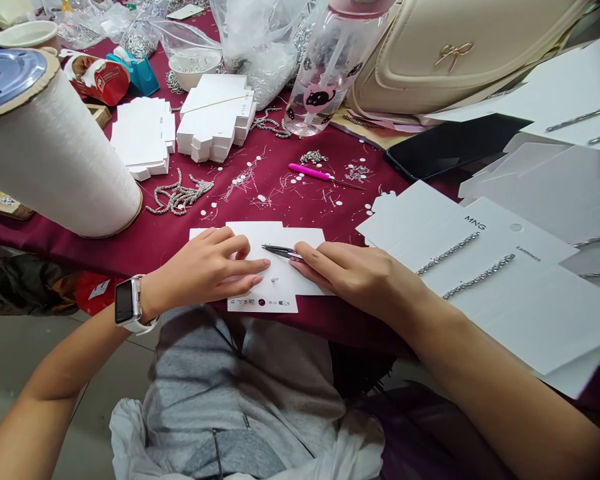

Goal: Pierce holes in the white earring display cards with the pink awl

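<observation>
A white die-cut card (263, 267) lies flat at the table's front edge, with small printed marks along its lower flap. My left hand (217, 263) rests on the card's left part, fingers spread and nothing visible in them. From the right, my right hand (337, 263) grips dark pointed tweezers (280, 251), whose tips point left over the card, close to my left fingers. Below the tweezers a tiny silvery piece (275, 280) lies on the card.
Earring cards (545, 320) with silvery chains overlap at the right, near a black phone (455, 147). A pink-handled tool (309, 171), chain piles (179, 193), card stacks (214, 113), a bottle (325, 73) and a large white roll (75, 147) stand or lie beyond my hands.
</observation>
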Tool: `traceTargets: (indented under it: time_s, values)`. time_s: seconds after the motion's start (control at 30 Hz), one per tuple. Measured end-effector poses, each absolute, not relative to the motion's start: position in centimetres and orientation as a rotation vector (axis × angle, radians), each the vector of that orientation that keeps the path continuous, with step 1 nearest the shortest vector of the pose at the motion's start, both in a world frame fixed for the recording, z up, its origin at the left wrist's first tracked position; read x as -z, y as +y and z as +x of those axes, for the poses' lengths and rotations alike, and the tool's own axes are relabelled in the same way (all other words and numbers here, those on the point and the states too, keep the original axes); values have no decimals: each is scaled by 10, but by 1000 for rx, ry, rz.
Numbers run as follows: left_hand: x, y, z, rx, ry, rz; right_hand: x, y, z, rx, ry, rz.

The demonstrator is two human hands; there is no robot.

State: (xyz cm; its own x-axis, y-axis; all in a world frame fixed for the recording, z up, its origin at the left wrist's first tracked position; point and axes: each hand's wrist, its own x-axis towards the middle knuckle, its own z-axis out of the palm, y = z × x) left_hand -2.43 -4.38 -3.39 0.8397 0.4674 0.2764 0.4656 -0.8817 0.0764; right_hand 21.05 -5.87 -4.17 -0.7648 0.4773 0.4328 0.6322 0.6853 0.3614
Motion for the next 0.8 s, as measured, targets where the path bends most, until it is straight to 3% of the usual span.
traceTargets:
  time_s: [0.3,0.6,0.8]
  values:
    - [34,-44,-23,-470,767,3010,43,-57,213,660,-2561,-837]
    - [24,-38,-35,-711,1158,2923,32,-45,217,-4,-2305,-1267]
    - [26,-30,-43,-665,1070,2939,28,-38,205,142,-2574,-1109]
